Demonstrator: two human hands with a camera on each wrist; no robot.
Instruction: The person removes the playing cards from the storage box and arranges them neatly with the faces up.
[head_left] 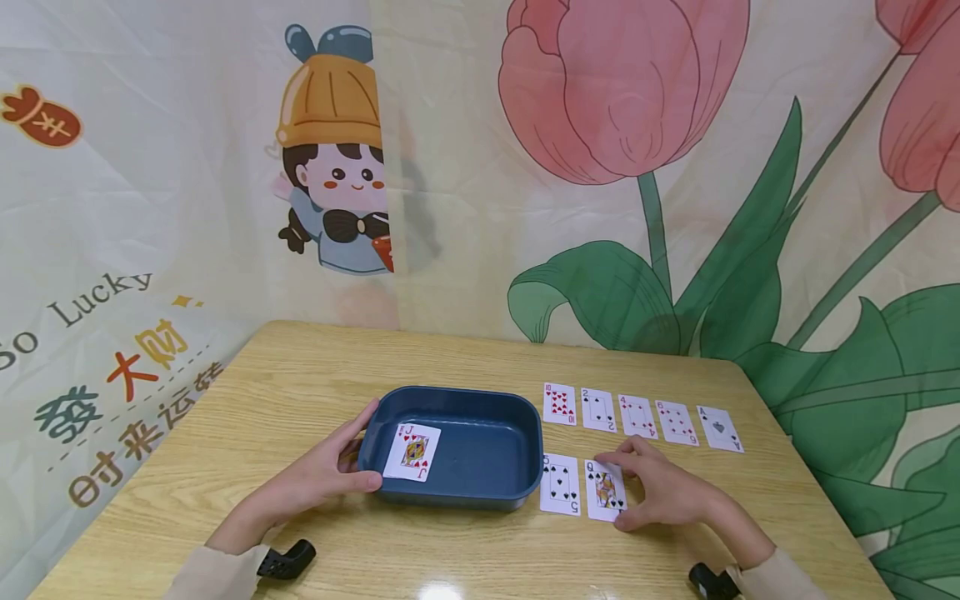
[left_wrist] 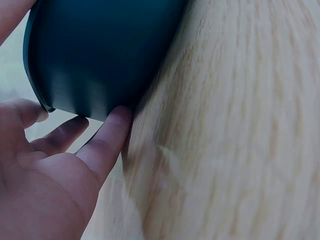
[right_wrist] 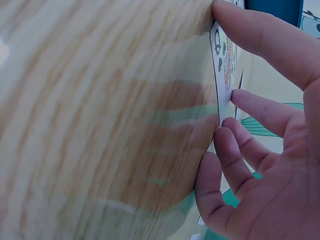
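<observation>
In the head view my left hand (head_left: pixel 330 467) grips the left end of a dark blue rectangular tray (head_left: pixel 465 500), thumb at the front corner and fingers toward the back corner. In the left wrist view its fingers (left_wrist: pixel 107 137) touch the outer wall. Inside the tray lies a jack of hearts (head_left: pixel 412 452), face up at the left. My right hand (head_left: pixel 663 492) holds a queen of spades (head_left: pixel 604 490) between thumb and fingers at opposite edges. Whether the card is lifted I cannot tell. Left of it lies a five of spades (head_left: pixel 559 485), beside the tray.
Behind the right hand several face-up cards form a row: a ten of hearts (head_left: pixel 559 404), a two (head_left: pixel 598 411), a four (head_left: pixel 637 417), a six (head_left: pixel 677 423) and an ace (head_left: pixel 718 428). The wooden table (head_left: pixel 315 358) meets a printed cloth backdrop (head_left: pixel 450 250).
</observation>
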